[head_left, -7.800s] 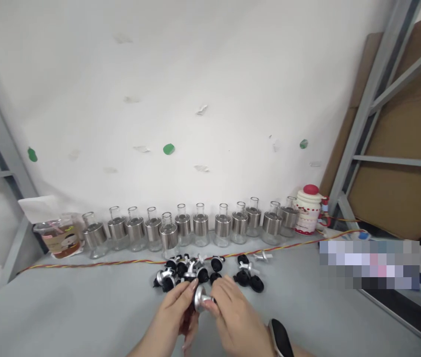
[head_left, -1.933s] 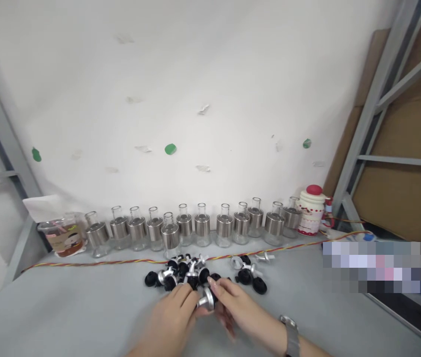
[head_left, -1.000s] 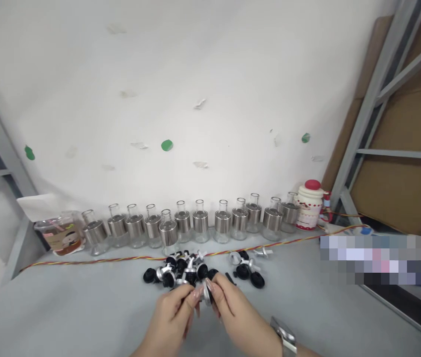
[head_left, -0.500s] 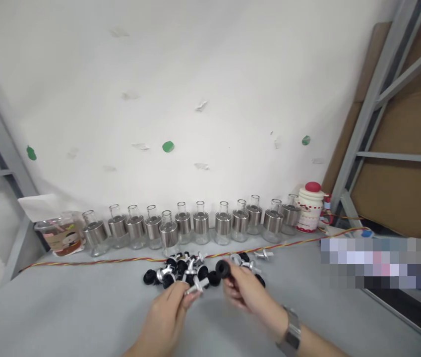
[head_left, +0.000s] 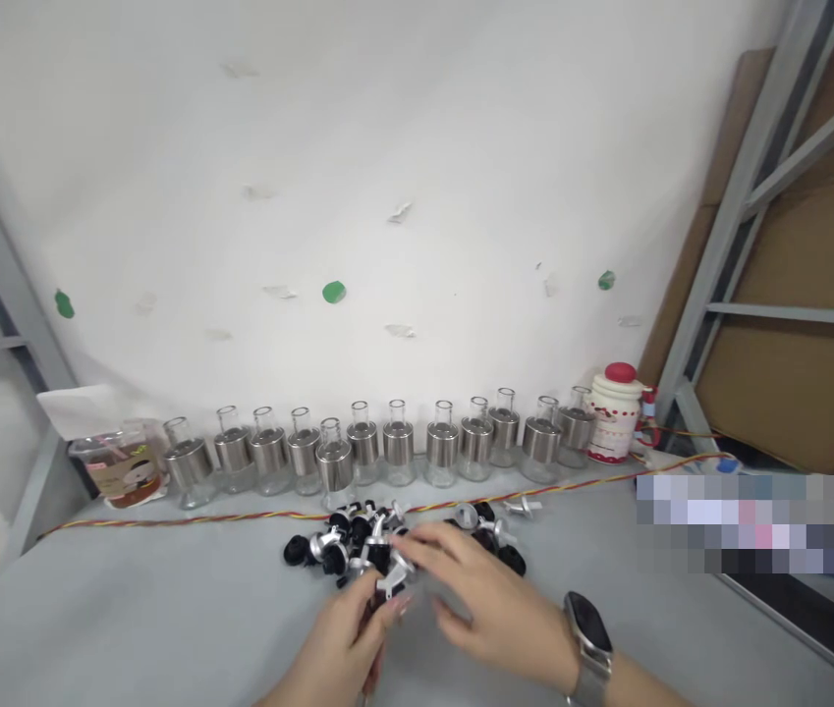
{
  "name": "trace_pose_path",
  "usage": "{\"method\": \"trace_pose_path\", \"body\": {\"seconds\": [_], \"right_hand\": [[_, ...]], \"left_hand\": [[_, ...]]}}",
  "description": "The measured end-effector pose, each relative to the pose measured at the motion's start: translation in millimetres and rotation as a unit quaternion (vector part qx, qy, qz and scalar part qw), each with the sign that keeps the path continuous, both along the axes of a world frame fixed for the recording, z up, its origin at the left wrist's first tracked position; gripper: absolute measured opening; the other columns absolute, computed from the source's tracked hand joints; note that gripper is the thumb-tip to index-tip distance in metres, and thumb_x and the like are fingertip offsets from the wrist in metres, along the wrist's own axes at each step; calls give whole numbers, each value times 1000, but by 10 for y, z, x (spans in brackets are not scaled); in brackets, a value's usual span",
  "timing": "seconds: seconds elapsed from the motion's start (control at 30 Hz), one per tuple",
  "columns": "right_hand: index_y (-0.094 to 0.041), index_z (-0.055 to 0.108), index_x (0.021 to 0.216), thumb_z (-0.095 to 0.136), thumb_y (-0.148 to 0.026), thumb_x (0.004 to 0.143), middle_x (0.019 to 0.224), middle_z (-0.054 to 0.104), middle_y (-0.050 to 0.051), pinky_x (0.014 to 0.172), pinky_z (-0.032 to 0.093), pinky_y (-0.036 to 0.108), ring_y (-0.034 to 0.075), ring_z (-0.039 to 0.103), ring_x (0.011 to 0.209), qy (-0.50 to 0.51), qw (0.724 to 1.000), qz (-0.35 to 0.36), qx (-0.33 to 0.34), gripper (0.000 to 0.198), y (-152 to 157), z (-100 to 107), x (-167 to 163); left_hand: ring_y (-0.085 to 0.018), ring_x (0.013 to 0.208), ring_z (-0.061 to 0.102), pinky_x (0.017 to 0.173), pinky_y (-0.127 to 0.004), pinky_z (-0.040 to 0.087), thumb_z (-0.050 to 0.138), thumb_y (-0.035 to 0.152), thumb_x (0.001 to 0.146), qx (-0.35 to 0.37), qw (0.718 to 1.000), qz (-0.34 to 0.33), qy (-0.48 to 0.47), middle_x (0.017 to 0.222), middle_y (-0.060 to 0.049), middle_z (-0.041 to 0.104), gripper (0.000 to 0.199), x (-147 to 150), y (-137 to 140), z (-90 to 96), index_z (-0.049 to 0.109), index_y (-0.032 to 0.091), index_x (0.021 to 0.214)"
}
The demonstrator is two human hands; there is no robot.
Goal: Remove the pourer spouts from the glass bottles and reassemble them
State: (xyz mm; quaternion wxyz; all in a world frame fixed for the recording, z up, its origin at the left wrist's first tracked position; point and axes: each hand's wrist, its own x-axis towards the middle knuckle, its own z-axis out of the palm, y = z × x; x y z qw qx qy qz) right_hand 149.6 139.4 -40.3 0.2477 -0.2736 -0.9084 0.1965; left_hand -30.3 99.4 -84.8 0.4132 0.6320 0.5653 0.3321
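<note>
The right hand (head_left: 486, 599), fingers open, could scatter the piled pourers (head_left: 328, 543) by brushing them while the left hand (head_left: 339, 624) pinches a silver spout (head_left: 391, 581).

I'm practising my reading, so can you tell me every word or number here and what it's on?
None can be read clearly.
Cup: marks on its label, too blurred.
Jar: tiny marks, too small.
Pixelated patch: any writing is hidden.
Watch: nothing readable.
</note>
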Motion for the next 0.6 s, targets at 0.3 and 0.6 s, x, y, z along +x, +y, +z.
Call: {"method": "trace_pose_path", "body": {"seconds": [0.3,0.6], "right_hand": [[-26,46,118,46,-10,78,106,53,4,83,41,26,17,53,94,-27,998,-32,-42,43,-31,-149,-91],[-20,61,87,64,-41,68,74,63,2,57,40,22,16,56,65,-16,992,-96,-76,28,-95,-209,-135]], "left_hand": [[-12,51,51,50,-19,36,45,38,80,144,974,-9,172,58,4,56,18,-100,1,35,50,21,77],[-13,52,56,49,-19,37,40,38,83,168,947,6,273,60,3,57,24,-97,-43,139,43,19,96]]}}
